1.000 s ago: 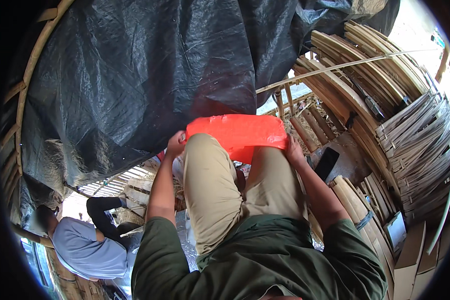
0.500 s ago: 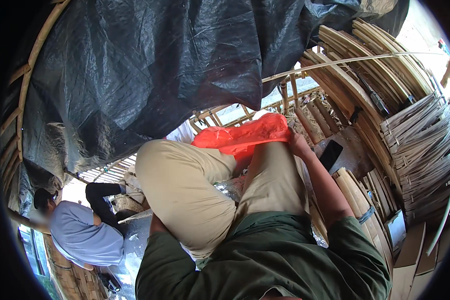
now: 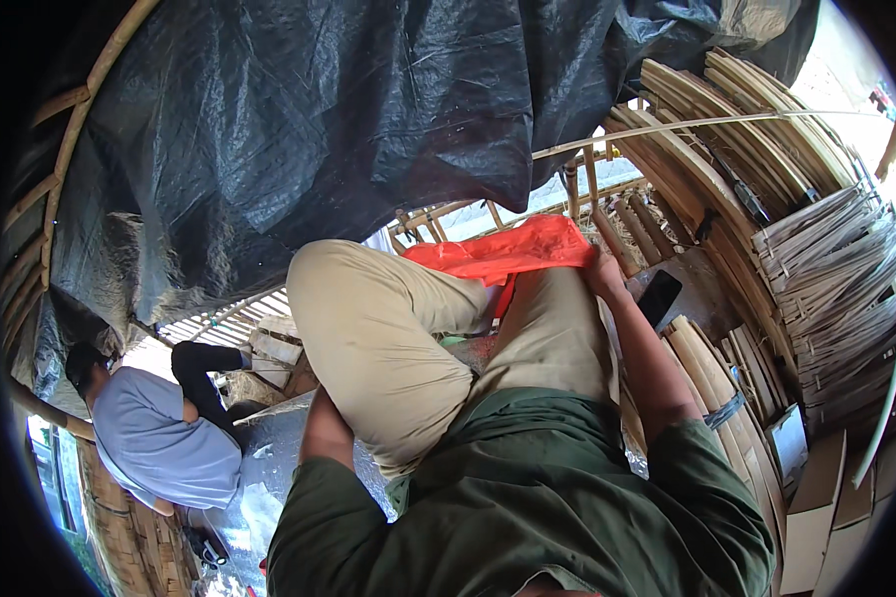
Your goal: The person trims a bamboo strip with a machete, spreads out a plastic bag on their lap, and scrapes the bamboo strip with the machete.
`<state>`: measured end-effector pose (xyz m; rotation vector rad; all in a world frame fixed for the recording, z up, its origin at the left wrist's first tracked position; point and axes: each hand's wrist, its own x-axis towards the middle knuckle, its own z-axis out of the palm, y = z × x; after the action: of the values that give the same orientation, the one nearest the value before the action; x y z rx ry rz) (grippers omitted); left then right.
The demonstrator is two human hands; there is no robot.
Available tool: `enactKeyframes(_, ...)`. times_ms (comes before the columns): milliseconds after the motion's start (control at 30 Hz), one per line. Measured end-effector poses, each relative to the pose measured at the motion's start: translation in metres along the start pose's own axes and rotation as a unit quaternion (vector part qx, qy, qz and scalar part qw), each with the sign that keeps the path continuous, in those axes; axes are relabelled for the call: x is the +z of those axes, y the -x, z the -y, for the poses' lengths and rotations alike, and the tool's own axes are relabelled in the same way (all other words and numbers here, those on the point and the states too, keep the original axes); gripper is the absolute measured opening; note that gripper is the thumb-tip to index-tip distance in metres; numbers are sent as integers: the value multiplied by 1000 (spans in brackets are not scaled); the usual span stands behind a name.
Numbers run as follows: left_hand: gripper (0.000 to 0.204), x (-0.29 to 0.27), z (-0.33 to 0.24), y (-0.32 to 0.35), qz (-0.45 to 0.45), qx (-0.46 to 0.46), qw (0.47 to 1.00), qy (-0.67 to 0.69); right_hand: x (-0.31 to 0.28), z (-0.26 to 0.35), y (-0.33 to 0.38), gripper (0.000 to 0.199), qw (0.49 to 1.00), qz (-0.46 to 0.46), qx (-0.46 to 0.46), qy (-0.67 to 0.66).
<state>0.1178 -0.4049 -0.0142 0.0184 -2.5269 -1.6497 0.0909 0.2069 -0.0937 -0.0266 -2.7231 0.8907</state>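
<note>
A bright red, crumpled plastic bag or sheet (image 3: 513, 249) stretches across my knees, beyond my tan trousers (image 3: 378, 338). At its right end, my right hand (image 3: 603, 273) is closed around the plastic's edge. My left forearm (image 3: 327, 433) passes behind my raised left knee, which hides the left hand. Whether that hand reaches the red plastic cannot be seen. Just right of my right forearm lies a black phone-like slab (image 3: 659, 297).
Bundles of split bamboo strips (image 3: 707, 169) and thin pale strips (image 3: 836, 284) stack up at the right. A dark tarp (image 3: 319, 119) hangs ahead. Another person in a grey shirt (image 3: 164, 433) sits at the left. Cardboard (image 3: 816, 497) stands at the lower right.
The red plastic has become flatter and less bulky, with a fold hanging between my knees. My left forearm shows more beside the knee. My right hand keeps hold of the plastic.
</note>
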Motion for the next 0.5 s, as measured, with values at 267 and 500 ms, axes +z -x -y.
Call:
enactKeyframes(267, 24, -9, 3, 15, -9, 4, 1000, 16, -30, 32, 12, 33, 999, -19, 42, -29)
enactKeyframes(500, 22, -21, -3, 14, -15, 26, 999, 28, -63, 78, 41, 35, 995, -33, -26, -85)
